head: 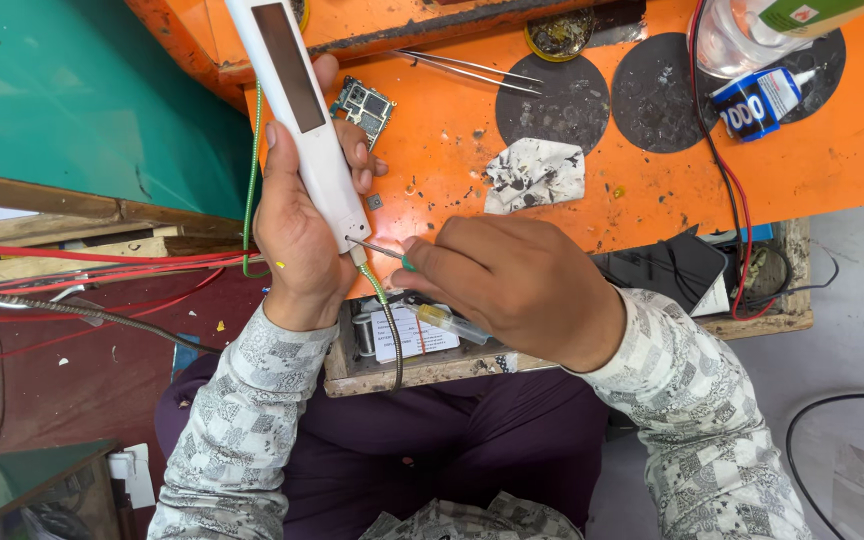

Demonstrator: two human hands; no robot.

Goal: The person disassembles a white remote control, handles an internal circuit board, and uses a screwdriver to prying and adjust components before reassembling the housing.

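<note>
White plastic, the wand (304, 115) is gripped upright by the left hand (297, 235) above the mat (592, 205) edge, so the right hand (512, 285), pinching a screwdriver (384, 250), reaches its base.

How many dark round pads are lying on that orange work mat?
2. One dark round pad sits near the mat's top middle, under the tweezers' tips. The other lies just right of it, beside the glue tube. Another may hide under the clear bottle.
</note>
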